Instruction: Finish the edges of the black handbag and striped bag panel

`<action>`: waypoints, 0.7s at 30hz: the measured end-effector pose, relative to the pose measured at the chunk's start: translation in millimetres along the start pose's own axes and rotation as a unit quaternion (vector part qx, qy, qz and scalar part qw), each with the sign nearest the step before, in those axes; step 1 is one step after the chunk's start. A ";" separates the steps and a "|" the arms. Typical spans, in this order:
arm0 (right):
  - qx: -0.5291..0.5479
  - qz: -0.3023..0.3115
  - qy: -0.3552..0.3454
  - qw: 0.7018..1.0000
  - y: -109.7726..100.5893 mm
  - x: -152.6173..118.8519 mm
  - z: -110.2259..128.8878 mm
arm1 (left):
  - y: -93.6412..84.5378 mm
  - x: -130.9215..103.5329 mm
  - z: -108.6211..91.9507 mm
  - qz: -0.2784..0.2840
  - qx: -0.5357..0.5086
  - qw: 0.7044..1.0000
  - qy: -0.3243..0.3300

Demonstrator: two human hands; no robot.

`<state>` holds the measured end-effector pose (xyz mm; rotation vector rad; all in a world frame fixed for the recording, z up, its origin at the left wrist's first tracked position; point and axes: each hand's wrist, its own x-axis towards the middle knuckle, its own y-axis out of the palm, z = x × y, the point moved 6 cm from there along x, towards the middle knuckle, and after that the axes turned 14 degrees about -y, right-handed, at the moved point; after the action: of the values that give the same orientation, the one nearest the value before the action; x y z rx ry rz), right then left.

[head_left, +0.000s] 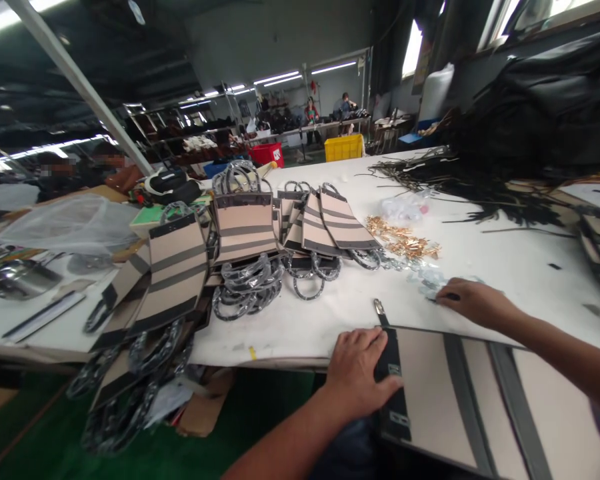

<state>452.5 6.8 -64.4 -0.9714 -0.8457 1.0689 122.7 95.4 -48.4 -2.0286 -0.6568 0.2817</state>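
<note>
A beige panel with dark stripes (430, 400) lies at the table's front edge, partly over it. My left hand (360, 370) rests on its black end band, fingers spread. A strap with a metal clasp (379, 309) sticks out beyond the panel's far corner. My right hand (463, 297) is at the small clear or silvery pieces (427, 280) on the white table, its fingers pressed together; what they hold, if anything, is too small to name. Gold-coloured metal pieces (405, 240) are heaped just behind.
Striped panels with plastic-wrapped handles (245, 227) are piled on the white table (290, 333) to the left. Black strips (430, 170) lie at the back right. A yellow crate (343, 148), a red crate (267, 155) and people are farther away.
</note>
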 end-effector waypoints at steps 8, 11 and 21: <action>0.057 -0.007 0.003 0.998 -43.4 -7.6 87.4 | -1.5 7.6 -2.2 -0.006 0.005 1.000 0.003; 0.192 0.075 -0.001 0.979 -29.7 -12.3 138.1 | -1.5 8.7 -2.2 -0.011 0.009 1.000 0.001; 0.267 0.182 0.056 0.945 19.9 -6.0 164.3 | 4.6 10.7 1.1 -0.012 -0.006 1.000 -0.013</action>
<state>295.0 41.1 -26.5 -0.7245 -0.2503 1.4488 132.7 100.3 -52.2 -2.0294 -0.7004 0.2903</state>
